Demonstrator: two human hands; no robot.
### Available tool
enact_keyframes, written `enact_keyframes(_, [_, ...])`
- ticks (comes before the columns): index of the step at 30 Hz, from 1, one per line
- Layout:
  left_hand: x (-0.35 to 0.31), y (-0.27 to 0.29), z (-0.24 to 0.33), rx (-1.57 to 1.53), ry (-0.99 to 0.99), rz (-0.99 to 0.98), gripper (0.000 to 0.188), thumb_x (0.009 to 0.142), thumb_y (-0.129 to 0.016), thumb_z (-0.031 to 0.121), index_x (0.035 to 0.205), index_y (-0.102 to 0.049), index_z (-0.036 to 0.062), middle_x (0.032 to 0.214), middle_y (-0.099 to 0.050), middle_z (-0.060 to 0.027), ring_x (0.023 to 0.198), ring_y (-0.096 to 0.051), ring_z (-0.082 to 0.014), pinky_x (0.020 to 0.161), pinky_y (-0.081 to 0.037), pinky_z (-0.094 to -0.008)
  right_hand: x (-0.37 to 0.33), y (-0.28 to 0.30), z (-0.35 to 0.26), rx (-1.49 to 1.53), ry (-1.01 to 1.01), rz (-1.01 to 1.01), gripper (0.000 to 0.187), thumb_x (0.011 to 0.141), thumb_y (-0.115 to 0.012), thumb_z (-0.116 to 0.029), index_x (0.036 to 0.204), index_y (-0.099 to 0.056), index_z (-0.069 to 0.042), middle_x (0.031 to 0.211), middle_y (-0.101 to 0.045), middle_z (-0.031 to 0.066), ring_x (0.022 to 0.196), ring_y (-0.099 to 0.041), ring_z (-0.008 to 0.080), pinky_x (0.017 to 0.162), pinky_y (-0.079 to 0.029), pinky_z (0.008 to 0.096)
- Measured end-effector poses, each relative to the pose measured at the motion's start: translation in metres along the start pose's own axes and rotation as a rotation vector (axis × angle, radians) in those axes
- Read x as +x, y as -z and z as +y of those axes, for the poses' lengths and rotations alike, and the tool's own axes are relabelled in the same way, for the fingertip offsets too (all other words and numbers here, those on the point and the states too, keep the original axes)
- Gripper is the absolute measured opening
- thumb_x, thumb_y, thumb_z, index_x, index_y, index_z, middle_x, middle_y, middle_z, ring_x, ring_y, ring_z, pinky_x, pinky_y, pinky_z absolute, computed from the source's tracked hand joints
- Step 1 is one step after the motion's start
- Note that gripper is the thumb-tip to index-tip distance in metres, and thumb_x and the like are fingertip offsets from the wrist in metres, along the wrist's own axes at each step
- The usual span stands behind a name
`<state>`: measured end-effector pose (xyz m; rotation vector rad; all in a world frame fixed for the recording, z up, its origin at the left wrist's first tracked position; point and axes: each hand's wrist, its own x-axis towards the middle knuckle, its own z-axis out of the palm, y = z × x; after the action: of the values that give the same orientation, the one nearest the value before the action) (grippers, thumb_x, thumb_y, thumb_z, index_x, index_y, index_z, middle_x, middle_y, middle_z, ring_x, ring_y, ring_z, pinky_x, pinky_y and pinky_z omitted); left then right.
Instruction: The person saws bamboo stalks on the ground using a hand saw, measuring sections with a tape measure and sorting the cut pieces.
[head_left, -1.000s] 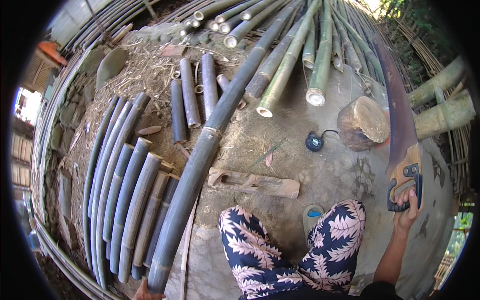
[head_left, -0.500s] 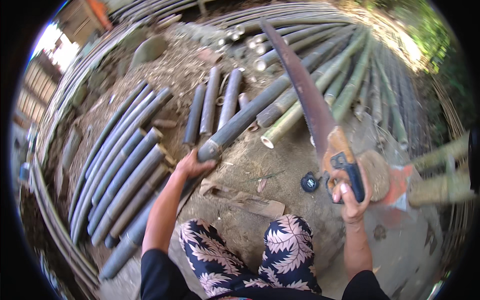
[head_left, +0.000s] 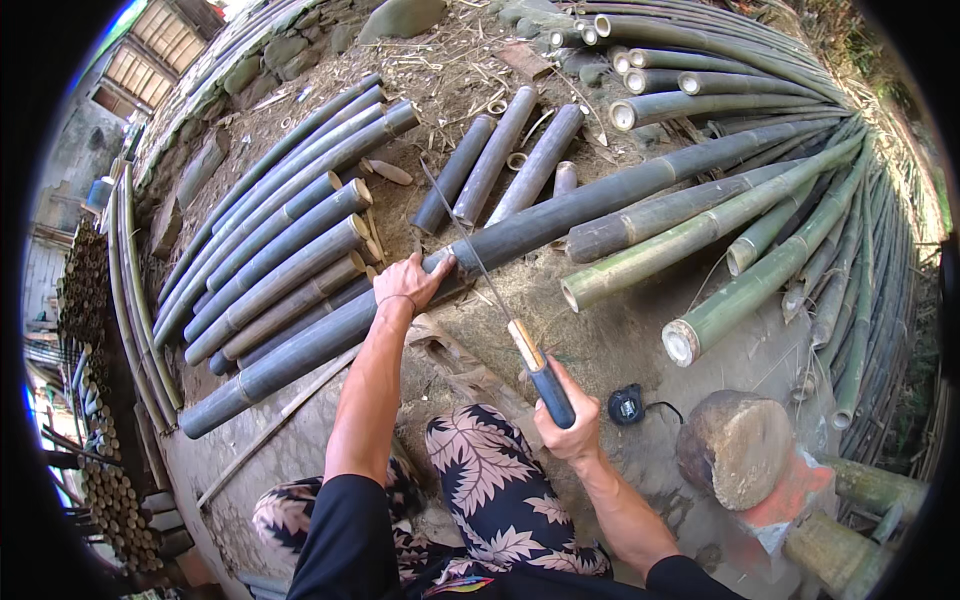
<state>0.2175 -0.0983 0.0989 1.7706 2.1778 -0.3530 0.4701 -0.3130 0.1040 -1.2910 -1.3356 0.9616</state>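
A long dark bamboo pole (head_left: 600, 208) runs slantwise from the lower left to the far right. My left hand (head_left: 410, 282) grips it near a joint, thumb on top. In my closed right hand (head_left: 572, 425) is the handle of a handsaw (head_left: 490, 285), blue-black at the grip with pale wood ahead of it. The blade is seen edge-on and lies across the pole just right of my left thumb. Whether its teeth have cut into the bamboo cannot be made out. Beneath the pole, a worn wooden board (head_left: 455, 360) lies on the ground, partly hidden.
Cut bamboo lengths (head_left: 290, 300) are stacked at the left, with shorter pieces (head_left: 500, 160) beyond the pole. Long green poles (head_left: 740, 300) fan out at the right. A round black tape measure (head_left: 627, 404) lies near a wooden stump (head_left: 740, 450).
The saw has come down from its raised position and swung left onto the pole, turning edge-on. My left hand still grips the pole. My view has shifted too.
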Motion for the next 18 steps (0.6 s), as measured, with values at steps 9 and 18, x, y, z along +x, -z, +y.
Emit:
enact_keyframes(9, [0.023, -0.010, 0.010, -0.022, -0.031, 0.091, 0.088, 0.082, -0.047, 0.081, 0.121, -0.068, 0.0054, 0.099, -0.073, -0.0227, 0.098, -0.070, -0.0370, 0.085, -0.053, -0.0466, 0.004, 0.004, 0.011, 0.039, -0.080, -0.072, 0.060, 0.075, -0.064, -0.002, 0.132, -0.054, 0.014, 0.090, -0.072, 0.0183, 0.067, -0.071, 0.0161, 0.062, -0.056, 0.0274])
enact_keyframes(18, [0.046, -0.021, -0.004, 0.018, -0.056, 0.159, 0.076, 0.085, -0.047, 0.076, 0.106, -0.071, 0.0064, 0.093, -0.073, -0.0229, 0.091, -0.070, -0.0381, 0.080, -0.054, -0.0483, -0.012, 0.006, 0.017, -0.055, -0.036, -0.073, 0.060, 0.076, -0.065, -0.004, 0.132, -0.055, 0.014, 0.086, -0.072, 0.0130, 0.065, -0.069, 0.0142, 0.062, -0.056, 0.0274])
